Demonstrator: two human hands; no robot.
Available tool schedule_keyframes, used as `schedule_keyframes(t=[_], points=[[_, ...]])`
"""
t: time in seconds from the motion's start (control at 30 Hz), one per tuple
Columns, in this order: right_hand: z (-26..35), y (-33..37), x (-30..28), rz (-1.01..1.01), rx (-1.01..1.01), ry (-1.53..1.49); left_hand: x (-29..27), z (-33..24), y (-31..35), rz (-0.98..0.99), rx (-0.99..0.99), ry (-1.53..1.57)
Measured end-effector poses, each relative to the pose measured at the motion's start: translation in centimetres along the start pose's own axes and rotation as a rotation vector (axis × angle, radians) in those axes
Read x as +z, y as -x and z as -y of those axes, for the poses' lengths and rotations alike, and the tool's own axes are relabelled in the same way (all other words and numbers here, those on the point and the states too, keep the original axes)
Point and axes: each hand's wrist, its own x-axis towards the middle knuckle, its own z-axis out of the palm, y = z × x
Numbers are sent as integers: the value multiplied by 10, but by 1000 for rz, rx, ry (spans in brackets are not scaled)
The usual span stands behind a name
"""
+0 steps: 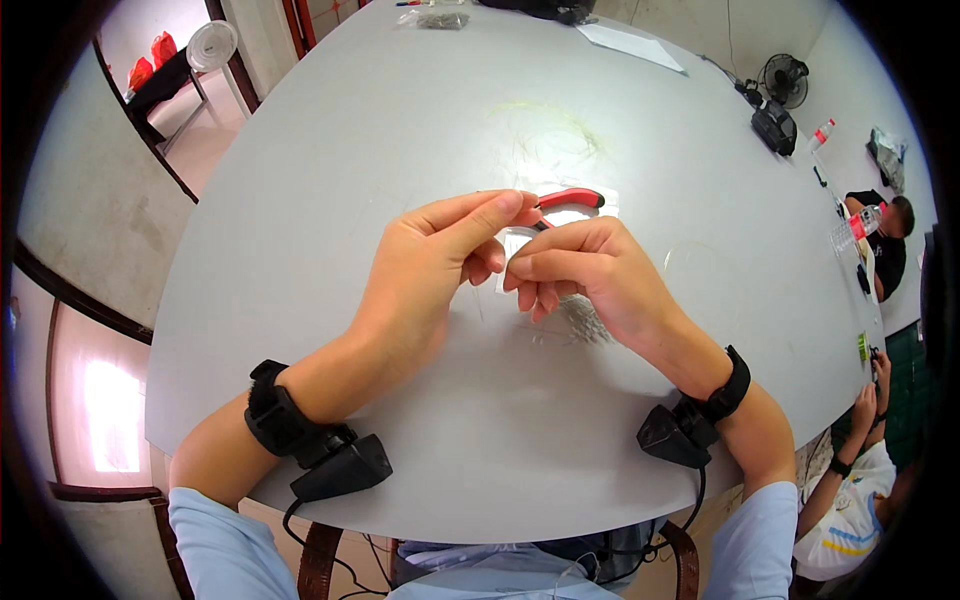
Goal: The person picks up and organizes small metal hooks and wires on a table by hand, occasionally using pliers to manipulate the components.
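Observation:
My left hand (420, 260) and my right hand (625, 280) are held close together above the middle of the grey table. Thumb and forefinger pinch together on each hand, and whatever they hold is too thin or hidden to make out. Just beyond the fingertips lies a pair of pliers (575, 198) with red and black handles, partly covered by my hands. A pale flat piece (508, 282) shows beneath the fingers. Below my right hand is a small heap of short silvery strands (585, 322).
Loose yellowish strands (560, 140) are scattered farther back on the table (330, 150). At the far edge lie a small clear bag (442, 20) and a white sheet (630, 48). A fan (783, 80), bottles (822, 133) and two other people (850, 500) are along the right side.

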Motion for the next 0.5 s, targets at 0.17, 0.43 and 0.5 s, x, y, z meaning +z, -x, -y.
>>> schedule_keyframes(t=[0.17,0.43,0.5], points=[[-2,-2,-1,15,67,32,4,-11,4,2,-6,82],[3,-2,-5,36,102,108,1,-5,0,35,24,102],[3,-3,-7,110,67,82,0,-4,-1,50,28,106]])
